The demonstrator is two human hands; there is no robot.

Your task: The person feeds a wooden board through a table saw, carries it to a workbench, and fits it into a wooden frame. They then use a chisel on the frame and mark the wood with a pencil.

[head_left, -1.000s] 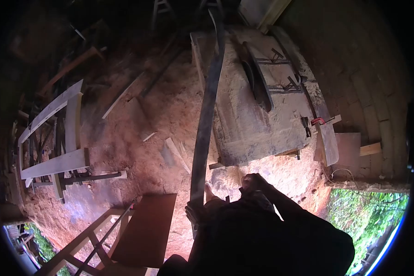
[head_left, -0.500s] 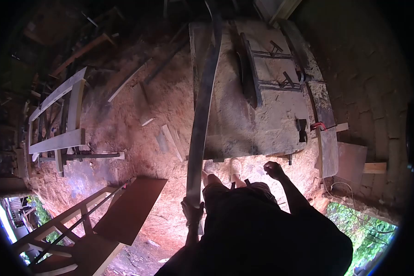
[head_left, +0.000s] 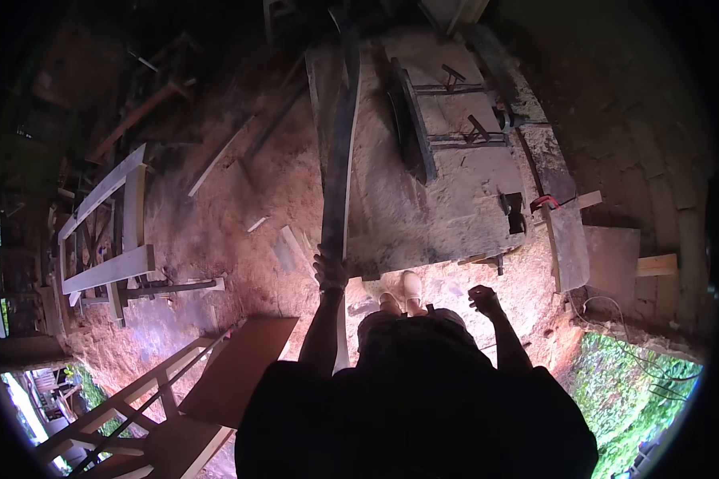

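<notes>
Near front edge of dusty bench (head_left: 455,223), left hand (head_left: 330,270) grasping long dark plank (head_left: 339,160), stretching forward along bench's left side; right hand (head_left: 482,299) released, fingers loosely curled.

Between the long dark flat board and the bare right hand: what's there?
Head view: two feet on brightly lit pinkish ground lie between board and right hand.
</notes>
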